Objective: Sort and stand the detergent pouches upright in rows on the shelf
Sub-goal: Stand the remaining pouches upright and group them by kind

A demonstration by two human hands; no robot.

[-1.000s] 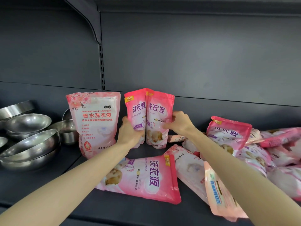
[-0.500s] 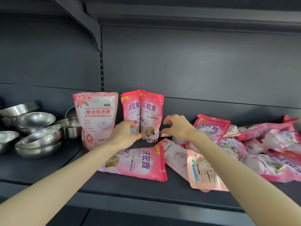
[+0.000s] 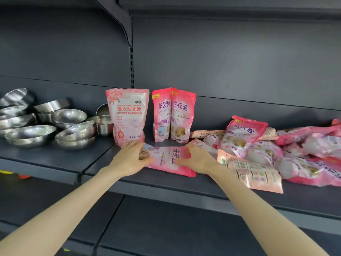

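Note:
A pale pink detergent pouch (image 3: 128,116) stands upright on the dark shelf (image 3: 166,183). Right of it two bright pink pouches (image 3: 174,115) stand side by side, touching. A bright pink pouch (image 3: 167,160) lies flat in front of them. My left hand (image 3: 130,158) grips its left end and my right hand (image 3: 196,158) grips its right end. Several more pink pouches (image 3: 287,150) lie in a loose heap to the right, one leaning half upright (image 3: 243,134). A pale pouch (image 3: 252,171) lies at the shelf's front.
Stacked steel bowls (image 3: 46,124) fill the left shelf section, close beside the pale pink pouch. The shelf's back panel (image 3: 221,61) rises behind, and a bracket (image 3: 127,24) juts out above. A lower shelf (image 3: 166,228) lies below the front edge.
Both hands let go of the two upright bright pink pouches, dropped toward me and took hold of the flat pouch's ends. The camera has pulled back and lowered.

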